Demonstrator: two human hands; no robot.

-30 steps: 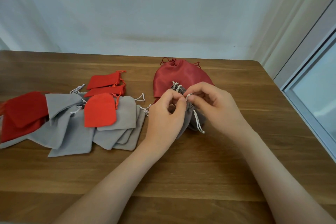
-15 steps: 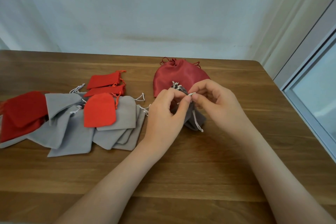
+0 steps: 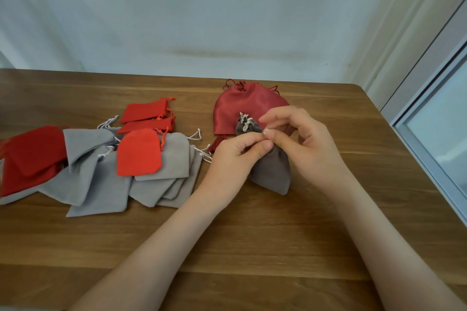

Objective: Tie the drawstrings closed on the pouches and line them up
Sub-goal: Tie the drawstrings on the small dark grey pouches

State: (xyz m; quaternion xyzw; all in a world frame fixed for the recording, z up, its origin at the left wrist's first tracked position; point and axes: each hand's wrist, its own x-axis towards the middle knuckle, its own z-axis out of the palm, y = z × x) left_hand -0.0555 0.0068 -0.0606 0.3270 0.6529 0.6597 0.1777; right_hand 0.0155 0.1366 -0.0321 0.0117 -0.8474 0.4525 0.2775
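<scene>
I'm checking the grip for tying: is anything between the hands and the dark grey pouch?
Nothing visible. The left hand and right hand both pinch at the neck of the grey pouch. The big red pouch lies behind it, not between.

My 2 bare forearms are slanting in from the near edge and angling toward each other over the table. My left hand is lying back upward with its fingers curled, thumb and forefinger pinching the gathered neck of the grey pouch. My right hand is touching it fingertip to fingertip, thumb and forefinger pinching at the same spot. Its other 3 fingers are arching above, bent and slightly spread.
</scene>
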